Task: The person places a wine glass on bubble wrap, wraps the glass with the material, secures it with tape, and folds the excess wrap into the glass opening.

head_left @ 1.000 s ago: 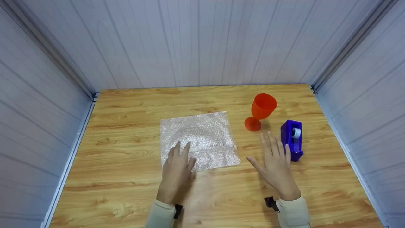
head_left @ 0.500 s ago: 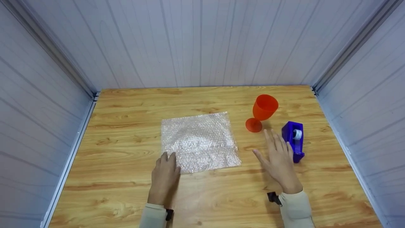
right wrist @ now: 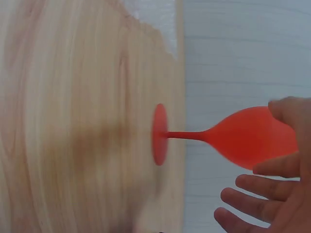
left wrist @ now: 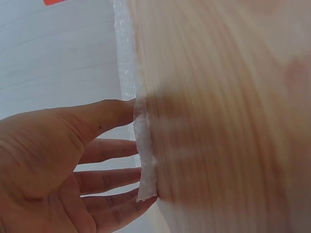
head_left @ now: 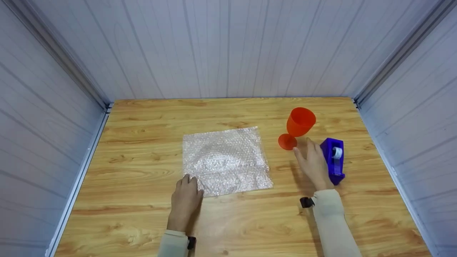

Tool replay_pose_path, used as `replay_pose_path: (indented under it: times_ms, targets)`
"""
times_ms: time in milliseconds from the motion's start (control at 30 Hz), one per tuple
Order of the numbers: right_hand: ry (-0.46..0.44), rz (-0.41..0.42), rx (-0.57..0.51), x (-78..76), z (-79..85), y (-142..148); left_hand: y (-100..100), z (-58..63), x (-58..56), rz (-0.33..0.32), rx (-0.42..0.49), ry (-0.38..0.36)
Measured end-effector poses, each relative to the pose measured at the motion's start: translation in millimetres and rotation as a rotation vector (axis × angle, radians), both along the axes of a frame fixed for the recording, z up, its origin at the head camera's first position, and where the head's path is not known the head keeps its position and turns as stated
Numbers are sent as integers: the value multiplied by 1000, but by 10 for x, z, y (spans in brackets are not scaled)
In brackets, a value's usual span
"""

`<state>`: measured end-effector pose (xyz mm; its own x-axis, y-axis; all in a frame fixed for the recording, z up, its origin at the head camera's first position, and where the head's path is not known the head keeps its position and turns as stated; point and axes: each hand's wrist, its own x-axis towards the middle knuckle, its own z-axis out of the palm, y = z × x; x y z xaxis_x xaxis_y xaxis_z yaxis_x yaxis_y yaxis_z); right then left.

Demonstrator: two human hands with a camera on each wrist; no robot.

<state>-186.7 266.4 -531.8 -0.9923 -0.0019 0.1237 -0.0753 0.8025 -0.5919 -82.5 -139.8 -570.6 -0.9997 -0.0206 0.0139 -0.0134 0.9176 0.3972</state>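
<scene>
A square sheet of bubble wrap [head_left: 228, 160] lies flat on the wooden table. My left hand [head_left: 185, 201] rests at its near left corner, fingertips on the edge. In the left wrist view the spread fingers and thumb touch the bubble wrap [left wrist: 146, 155] without curling round it. To the right stands a red plastic goblet [head_left: 300, 123], upright on its foot. My right hand [head_left: 314, 166] is close to the goblet, thumb and fingers apart. In the right wrist view, thumb and fingers overlap either side of the goblet's bowl [right wrist: 243, 138].
A purple tape dispenser [head_left: 335, 178] with a white roll stands just right of my right hand. Pale panelled walls [head_left: 228, 50] enclose the table [head_left: 135, 150] at the back and on both sides.
My left hand has moved back and left, coming down on the bubble wrap's near left corner. My right hand has moved forward toward the goblet, its thumb drawing nearer the foot.
</scene>
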Motion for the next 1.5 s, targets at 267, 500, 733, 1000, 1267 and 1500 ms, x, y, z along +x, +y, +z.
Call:
replay_pose_path:
  times_ms: [267,500,733,1000,1267,1500]
  targets:
    - [26,-102,-158,-422,-297,-86,34,-22,11,10,-12,12]
    - [-49,-279,-373,-630,-460,-203,55,-20,24,10,6,-6]
    - [-29,-341,-425,-701,-524,-270,67,-6,35,7,14,-15]
    - [16,-315,-398,-734,-521,-301,49,-36,33,-3,2,31]
    - [92,-234,-349,-614,-412,-259,56,-57,23,-37,-35,91]
    - [197,-128,-297,-359,-202,-248,52,-61,35,-39,-19,79]
